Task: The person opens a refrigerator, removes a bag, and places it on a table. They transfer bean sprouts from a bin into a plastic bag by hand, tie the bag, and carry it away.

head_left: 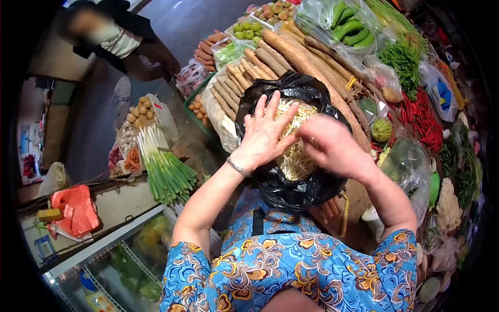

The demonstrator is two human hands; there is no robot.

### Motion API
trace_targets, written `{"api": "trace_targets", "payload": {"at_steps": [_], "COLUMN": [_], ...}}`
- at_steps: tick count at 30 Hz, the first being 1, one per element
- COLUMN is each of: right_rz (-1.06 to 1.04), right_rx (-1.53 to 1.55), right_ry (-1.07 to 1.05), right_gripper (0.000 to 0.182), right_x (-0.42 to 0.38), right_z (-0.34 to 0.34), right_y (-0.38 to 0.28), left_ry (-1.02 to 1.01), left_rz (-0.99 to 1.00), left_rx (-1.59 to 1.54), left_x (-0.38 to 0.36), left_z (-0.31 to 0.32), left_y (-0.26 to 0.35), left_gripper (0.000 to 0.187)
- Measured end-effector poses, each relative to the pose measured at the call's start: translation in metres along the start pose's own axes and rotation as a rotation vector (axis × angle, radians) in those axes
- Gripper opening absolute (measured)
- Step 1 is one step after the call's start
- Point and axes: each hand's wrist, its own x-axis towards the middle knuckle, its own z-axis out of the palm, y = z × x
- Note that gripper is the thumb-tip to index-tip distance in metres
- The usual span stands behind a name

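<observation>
A black plastic bag [307, 86] stands with its mouth rolled wide just in front of my body. Pale bean sprouts [297, 160] with yellowish heads fill it. My left hand [266, 127], a bracelet on its wrist, rests over the left side of the sprouts with its fingers spread. On the other side of the opening, my right hand [335, 145] is smeared by motion at the sprouts' right edge. Its fingers look bent, but whether anything is between them cannot be made out.
Long brown roots [306, 62] lie beyond the bag. Red chillies [423, 119] and cauliflower [448, 200] are on the right. Spring onions [161, 166] stand left, above a glass-topped cooler [125, 260]. A person [122, 41] is in the aisle at upper left.
</observation>
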Motion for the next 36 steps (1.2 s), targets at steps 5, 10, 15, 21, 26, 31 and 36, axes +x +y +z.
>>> {"api": "trace_targets", "payload": {"at_steps": [5,10,15,21,26,31,36], "right_rz": [0.32,0.536,0.439,0.398,0.513,0.46,0.523], "right_rx": [-0.037,-0.146,-0.174,-0.31,-0.274,-0.277,-0.205], "right_ry": [-0.531,-0.693,-0.419,-0.492,-0.445,-0.319,-0.359], "right_gripper": [0.024,0.042,0.077,0.097,0.109,0.096,0.089], "right_x": [-0.066,-0.111,-0.085,-0.085,-0.078,-0.081,-0.08], "right_z": [-0.004,-0.023,-0.01,0.013,0.049,0.059,0.064], "right_y": [-0.015,-0.007,-0.022,-0.026,-0.01,-0.004,-0.006], "left_ry": [0.039,0.133,0.255,0.026,-0.083,0.175,0.227], "left_rz": [0.059,0.116,0.151,0.37,0.508,0.583,0.63], "left_rx": [0.142,0.236,0.167,-0.196,-0.268,-0.226,-0.281], "left_x": [0.006,0.017,-0.006,-0.063,-0.101,-0.104,-0.103], "left_z": [0.021,0.036,0.011,0.011,0.014,0.034,0.017], "left_y": [0.018,0.017,0.03,0.041,0.039,0.034,0.048], "left_gripper": [0.066,0.04,0.052,0.039,0.048,0.019,0.012]}}
